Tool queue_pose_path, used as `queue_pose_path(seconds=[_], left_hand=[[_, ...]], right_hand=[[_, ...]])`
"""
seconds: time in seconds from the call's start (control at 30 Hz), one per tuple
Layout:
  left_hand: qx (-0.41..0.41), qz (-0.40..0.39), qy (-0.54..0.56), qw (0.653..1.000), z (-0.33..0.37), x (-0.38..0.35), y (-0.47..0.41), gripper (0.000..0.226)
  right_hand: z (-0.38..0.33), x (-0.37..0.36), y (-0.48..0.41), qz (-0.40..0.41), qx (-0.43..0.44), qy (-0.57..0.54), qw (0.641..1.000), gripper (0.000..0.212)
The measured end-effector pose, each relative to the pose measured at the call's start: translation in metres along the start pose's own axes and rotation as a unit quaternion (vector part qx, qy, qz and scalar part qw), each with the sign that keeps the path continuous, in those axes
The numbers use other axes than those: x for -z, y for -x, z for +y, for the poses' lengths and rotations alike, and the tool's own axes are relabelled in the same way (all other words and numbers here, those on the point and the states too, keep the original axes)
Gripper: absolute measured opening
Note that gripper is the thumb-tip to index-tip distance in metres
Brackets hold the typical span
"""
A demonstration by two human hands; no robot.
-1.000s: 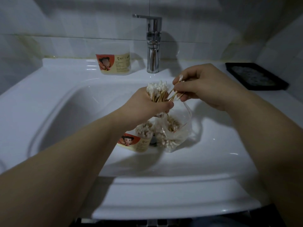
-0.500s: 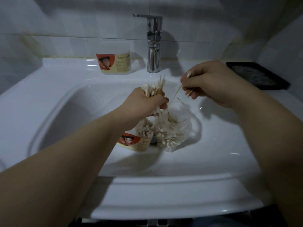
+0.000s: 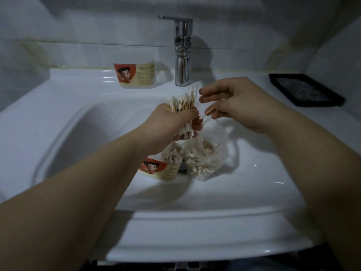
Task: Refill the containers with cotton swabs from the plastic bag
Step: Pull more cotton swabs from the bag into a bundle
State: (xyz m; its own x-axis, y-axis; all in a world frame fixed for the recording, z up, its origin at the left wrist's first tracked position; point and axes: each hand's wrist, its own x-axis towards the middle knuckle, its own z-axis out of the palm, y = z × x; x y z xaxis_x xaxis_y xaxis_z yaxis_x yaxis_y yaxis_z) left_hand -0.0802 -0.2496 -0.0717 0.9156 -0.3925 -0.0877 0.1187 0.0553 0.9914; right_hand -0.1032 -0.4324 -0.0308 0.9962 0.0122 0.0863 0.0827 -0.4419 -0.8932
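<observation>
Sink (image 3: 97, 133) basin: container (image 3: 164, 170), swabs (image 3: 172, 153) upright inside, touching bag (image 3: 209, 161) on its right. Above them, left hand (image 3: 172, 126) clamped round swab bundle (image 3: 181, 102). Right hand (image 3: 236, 102) pinches single swab (image 3: 208, 112), just beside the bundle. Far counter (image 3: 82, 79): second container (image 3: 136, 75), left of tap (image 3: 182, 53).

Grips a swab bundle (image 3: 181, 102) in the left hand (image 3: 172, 124), pinches a single swab (image 3: 208, 112) in the right hand (image 3: 238, 106), above container (image 3: 166, 167) and plastic bag (image 3: 209, 159) at the sink's (image 3: 78, 124) middle.
</observation>
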Motion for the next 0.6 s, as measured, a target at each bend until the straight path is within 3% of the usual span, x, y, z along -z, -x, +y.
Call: queue_pose_path(seconds=[0.17,0.5,0.6], left_hand=[[0.006,-0.060,0.000,0.998,0.000,0.002,0.001,0.019],[0.022,-0.089,-0.018,0.996,-0.002,0.003,0.000,0.010],[0.032,-0.081,-0.008,0.996,-0.002,0.003,0.000,0.005]], right_hand=[[-0.002,-0.003,0.001,0.038,0.049,0.086,0.994,0.060],[-0.003,-0.012,0.003,0.054,0.045,0.006,0.998,0.056],[-0.004,-0.011,0.004,0.020,0.059,0.056,0.996,0.059]])
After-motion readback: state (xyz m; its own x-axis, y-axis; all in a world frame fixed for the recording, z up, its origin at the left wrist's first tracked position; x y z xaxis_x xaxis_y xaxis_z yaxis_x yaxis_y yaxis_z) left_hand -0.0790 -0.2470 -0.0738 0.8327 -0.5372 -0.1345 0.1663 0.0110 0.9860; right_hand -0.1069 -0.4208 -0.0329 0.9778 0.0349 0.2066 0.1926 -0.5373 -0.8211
